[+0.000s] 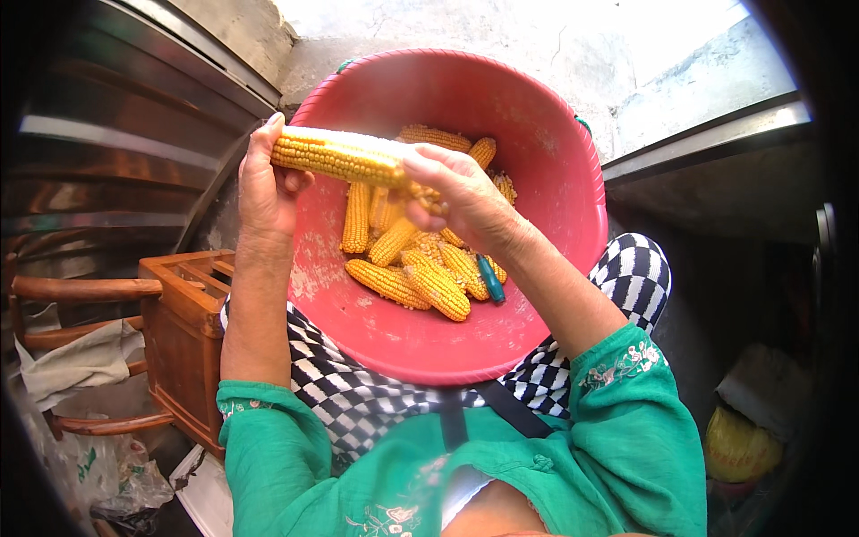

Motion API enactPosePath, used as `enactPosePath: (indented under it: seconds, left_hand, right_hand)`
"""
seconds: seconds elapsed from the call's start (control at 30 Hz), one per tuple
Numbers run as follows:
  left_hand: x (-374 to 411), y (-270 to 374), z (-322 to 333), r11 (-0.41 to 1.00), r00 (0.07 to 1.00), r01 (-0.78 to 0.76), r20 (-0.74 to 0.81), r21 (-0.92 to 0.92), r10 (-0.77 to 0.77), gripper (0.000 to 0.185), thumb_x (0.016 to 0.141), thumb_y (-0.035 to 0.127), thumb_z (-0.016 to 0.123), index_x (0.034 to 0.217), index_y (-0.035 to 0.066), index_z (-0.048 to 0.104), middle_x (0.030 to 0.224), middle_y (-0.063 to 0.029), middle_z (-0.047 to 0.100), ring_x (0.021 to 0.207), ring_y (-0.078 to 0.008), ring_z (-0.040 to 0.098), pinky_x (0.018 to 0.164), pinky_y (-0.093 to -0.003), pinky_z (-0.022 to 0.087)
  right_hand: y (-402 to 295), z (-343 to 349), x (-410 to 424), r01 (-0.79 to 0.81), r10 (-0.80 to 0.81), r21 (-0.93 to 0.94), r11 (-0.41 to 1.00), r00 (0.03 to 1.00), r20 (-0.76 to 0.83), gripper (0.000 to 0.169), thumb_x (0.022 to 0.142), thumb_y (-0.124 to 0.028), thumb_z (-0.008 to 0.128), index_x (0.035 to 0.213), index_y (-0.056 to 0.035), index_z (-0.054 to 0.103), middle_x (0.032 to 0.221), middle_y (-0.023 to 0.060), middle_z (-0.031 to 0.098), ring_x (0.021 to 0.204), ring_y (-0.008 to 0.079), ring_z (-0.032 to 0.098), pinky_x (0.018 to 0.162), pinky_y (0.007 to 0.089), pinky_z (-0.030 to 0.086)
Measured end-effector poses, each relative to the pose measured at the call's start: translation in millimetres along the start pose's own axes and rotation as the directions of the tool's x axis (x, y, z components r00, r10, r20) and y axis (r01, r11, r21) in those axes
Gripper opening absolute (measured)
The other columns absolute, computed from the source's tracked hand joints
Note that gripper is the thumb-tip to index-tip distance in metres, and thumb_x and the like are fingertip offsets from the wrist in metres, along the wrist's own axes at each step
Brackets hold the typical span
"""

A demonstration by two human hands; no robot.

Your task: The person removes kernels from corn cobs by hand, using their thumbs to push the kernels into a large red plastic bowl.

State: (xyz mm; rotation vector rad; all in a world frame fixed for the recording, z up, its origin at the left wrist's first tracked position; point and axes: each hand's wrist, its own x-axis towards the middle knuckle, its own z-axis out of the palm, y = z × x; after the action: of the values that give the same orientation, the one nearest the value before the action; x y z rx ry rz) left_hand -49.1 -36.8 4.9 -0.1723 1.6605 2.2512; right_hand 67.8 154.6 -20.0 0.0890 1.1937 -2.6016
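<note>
My left hand (265, 178) grips one end of a yellow corn cob (335, 158), raised level over a red plastic tub (402, 346). Around the cob's other end wraps my right hand (463, 188), with blurred loose kernels (426, 198) by its fingers. Below, inside the tub, several more corn cobs (436, 288) lie on loose kernels (429, 245). A teal-handled tool (490, 278) rests against the cobs at the right of the pile; the rest of it is hidden.
The tub sits between my knees in checked trousers (631, 275). To the left stand a wooden stool (184, 342), a draped cloth (80, 362) and clear plastic bags (121, 476). Metal sheeting (127, 154) rises behind them. A yellow bag (741, 446) lies at the lower right.
</note>
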Motion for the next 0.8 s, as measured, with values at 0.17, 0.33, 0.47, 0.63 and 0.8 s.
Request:
enactPosePath:
  seconds: [0.17,0.33,0.47,0.63,0.8]
  left_hand:
    - [0.0,-1.3,-2.3,0.999,0.999,0.031,0.039,-0.041,-0.029,0.019,0.084,0.030,0.061,0.079,0.013,0.054,0.068,0.0021,0.056,0.045,-0.0060,0.041,0.039,-0.0191,0.033]
    - [-0.8,-1.3,-3.2,1.000,0.998,-0.009,0.062,-0.029,0.010,0.018,0.084,0.031,0.060,0.083,0.014,0.055,0.072,0.0031,0.056,0.052,-0.0050,0.046,0.040,-0.0185,0.034]
    - [0.9,-1.6,-1.4,0.998,0.996,0.027,0.084,-0.063,-0.022,0.019,0.085,0.032,0.060,0.082,0.015,0.053,0.070,0.0028,0.055,0.050,-0.0054,0.044,0.039,-0.0188,0.034]
    - [-4.5,-4.8,3.2,0.997,0.996,0.015,0.085,-0.080,-0.008,0.021,0.086,0.032,0.059,0.087,0.012,0.053,0.071,0.0015,0.054,0.050,-0.0047,0.043,0.039,-0.0191,0.035]
    - [-11.5,-5.4,7.4,0.996,0.991,-0.092,0.101,0.000,0.091,0.024,0.086,0.034,0.059,0.092,0.011,0.052,0.072,0.0024,0.052,0.051,-0.0038,0.043,0.040,-0.0184,0.036]
  right_hand:
    - [-2.3,3.7,-3.3,-0.022,0.021,-0.051,0.998,1.000,-0.022,0.036,0.088,-0.033,0.057,0.115,-0.0077,0.055,0.084,0.0038,0.059,0.057,0.0019,0.044,0.046,0.0133,0.029]
    - [-3.8,1.2,-4.6,-0.071,0.071,-0.013,0.997,0.997,0.009,0.032,0.086,-0.026,0.062,0.113,-0.0094,0.058,0.083,-0.0022,0.055,0.056,0.0017,0.047,0.046,0.0121,0.032]
    - [-4.7,8.0,-6.0,0.014,-0.016,-0.141,0.990,1.000,-0.012,0.038,0.089,-0.034,0.059,0.118,-0.0106,0.054,0.081,-0.0011,0.056,0.055,0.0016,0.046,0.048,0.0126,0.036]
    - [-6.2,15.5,-8.0,0.070,-0.098,-0.231,0.970,0.989,-0.110,0.033,0.092,-0.039,0.053,0.102,-0.0077,0.054,0.076,0.0013,0.054,0.054,0.0037,0.046,0.046,0.0167,0.034]
    - [-3.8,15.1,-10.0,0.091,-0.133,-0.277,0.957,0.982,-0.137,0.031,0.091,-0.038,0.055,0.092,-0.0078,0.052,0.072,0.0002,0.051,0.054,0.0044,0.044,0.047,0.0186,0.035]
